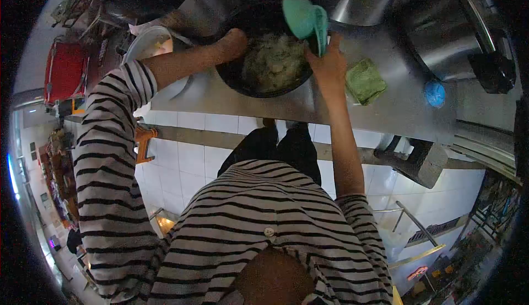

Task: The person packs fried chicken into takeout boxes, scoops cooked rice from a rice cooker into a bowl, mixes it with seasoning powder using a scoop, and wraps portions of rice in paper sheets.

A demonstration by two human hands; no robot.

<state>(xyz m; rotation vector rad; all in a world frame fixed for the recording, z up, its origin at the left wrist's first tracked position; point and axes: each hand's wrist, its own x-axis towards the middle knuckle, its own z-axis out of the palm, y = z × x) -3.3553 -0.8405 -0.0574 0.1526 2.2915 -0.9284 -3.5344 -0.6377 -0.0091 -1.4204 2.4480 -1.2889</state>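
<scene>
A dark round pan (264, 89) sits on the metal counter, holding a pale, lumpy food mass (275, 62). My left hand (233, 42) is curled over the pan's left side. Its fingers are turned away from view, and whatever it grips is hidden. On the right, my right hand (330, 65) is closed around the handle of a green plastic scoop (299, 17). The scoop's rounded bowl is over the pan's far right edge. Beside that hand lies a folded green cloth (366, 81).
A white basin (149, 43) stands left of the pan, behind my left forearm. Large metal pots (361, 4) line the back. A small blue object (435, 94) lies at the right. Below the counter's front edge are an orange stool (144, 142) and a tiled surface.
</scene>
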